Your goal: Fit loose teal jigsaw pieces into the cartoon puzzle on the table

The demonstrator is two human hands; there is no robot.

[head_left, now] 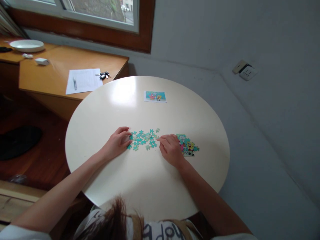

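Loose teal and pale-green jigsaw puzzle pieces (142, 138) lie in a spread-out pile on the white oval table (120, 181). At the pile's left edge rests my left hand (117, 141), its fingers curved and apart, the fingertips touching the outermost pieces. My right hand (171, 148) is at the right edge with its index finger stretched towards the pieces and the other fingers bent. Just beyond it lies a partly assembled cartoon puzzle (188, 146), its left part hidden by that hand. A small picture card (155, 96) with similar cartoon figures lies farther back.
A wooden desk (57, 71) adjoins the table at the back left. On it are a paper sheet (83, 80) with a pen (75, 83), keys (103, 75), a small white box (42, 61) and a white round dish (27, 45). Walls stand behind and right.
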